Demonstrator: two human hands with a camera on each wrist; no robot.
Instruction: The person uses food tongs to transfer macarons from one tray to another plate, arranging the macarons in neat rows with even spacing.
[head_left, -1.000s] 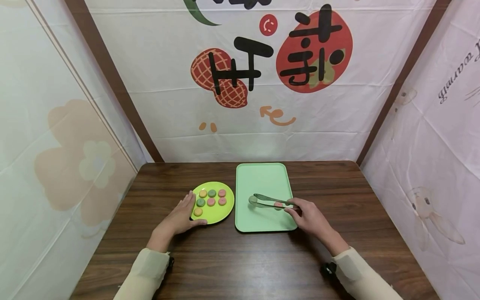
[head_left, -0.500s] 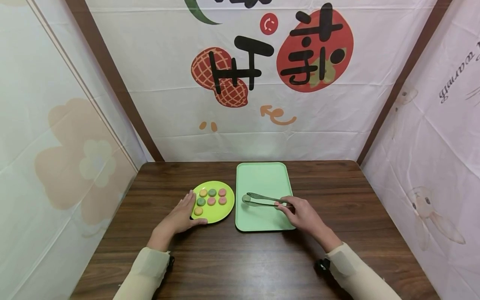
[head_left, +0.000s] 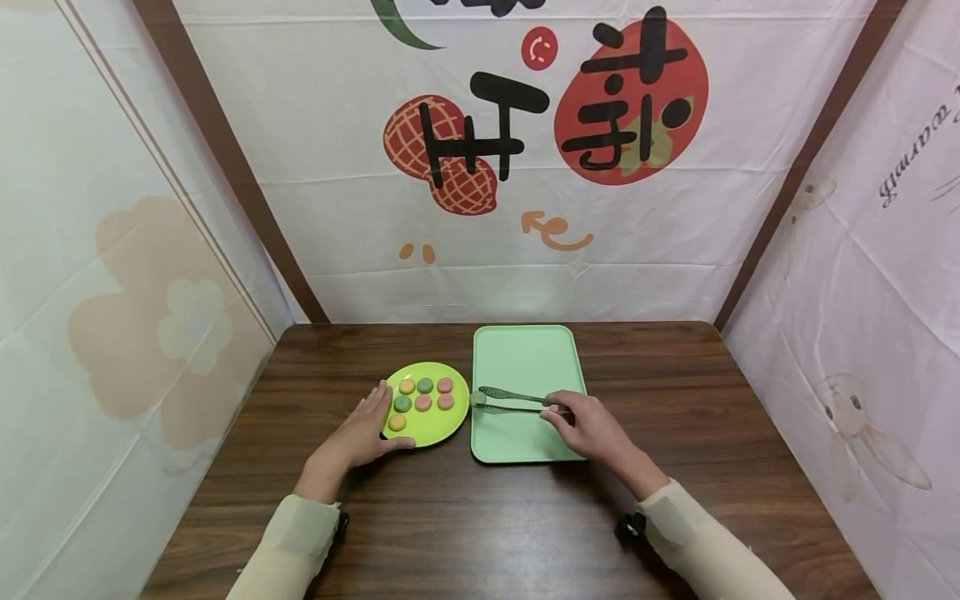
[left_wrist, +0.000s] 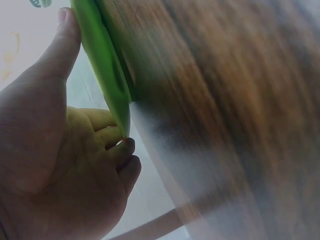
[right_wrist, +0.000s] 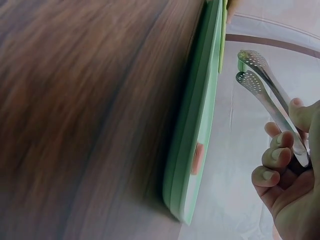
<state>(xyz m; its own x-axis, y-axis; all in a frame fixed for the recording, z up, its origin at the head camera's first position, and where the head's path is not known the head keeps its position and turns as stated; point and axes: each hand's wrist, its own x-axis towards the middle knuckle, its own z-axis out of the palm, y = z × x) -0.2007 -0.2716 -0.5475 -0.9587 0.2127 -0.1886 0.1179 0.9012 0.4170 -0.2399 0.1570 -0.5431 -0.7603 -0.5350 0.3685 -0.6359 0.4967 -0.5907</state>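
My right hand (head_left: 588, 427) grips metal tongs (right_wrist: 275, 102) above the light green tray (head_left: 525, 354). Between the perforated tips the tongs hold a green macaron-like piece (right_wrist: 242, 65), now over the tray's left edge, beside the plate. My left hand (head_left: 360, 429) rests along the left rim of the yellow-green plate (head_left: 442, 433), fingers straight, thumb at its near rim. On that plate lie several small round pieces: yellow (head_left: 397, 422), green (head_left: 402, 403) and pink (head_left: 446, 402). A pink piece (right_wrist: 197, 158) lies on the tray, mostly hidden by my right hand in the head view.
Plate and tray stand close together on a dark wooden table (head_left: 480, 525). Printed white cloth (head_left: 330, 208) hangs behind the table and along both sides.
My right hand has moved left with the tongs and the green piece, from over the tray's middle to its left edge. The left hand and plate stay in place.
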